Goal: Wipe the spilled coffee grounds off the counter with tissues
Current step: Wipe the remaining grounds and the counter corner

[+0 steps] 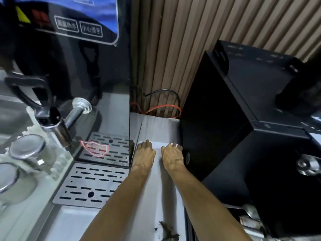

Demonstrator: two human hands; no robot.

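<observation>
L hand (145, 153) & R hand (172, 156) pressed side by side on tissue (158, 146); can't tell if fingers pinched it. Behind the wrists, well apart, lay grounds (167, 231). Best bet was prob. dragging back w/ even pressure, tissue flat.

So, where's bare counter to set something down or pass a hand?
Bare counter lies between the forearms, bordered by the drip tray and black machine, and beyond the tissue up to the cables. Crowded: left hand and right hand on the tissue; coffee grounds at the near edge.
</observation>
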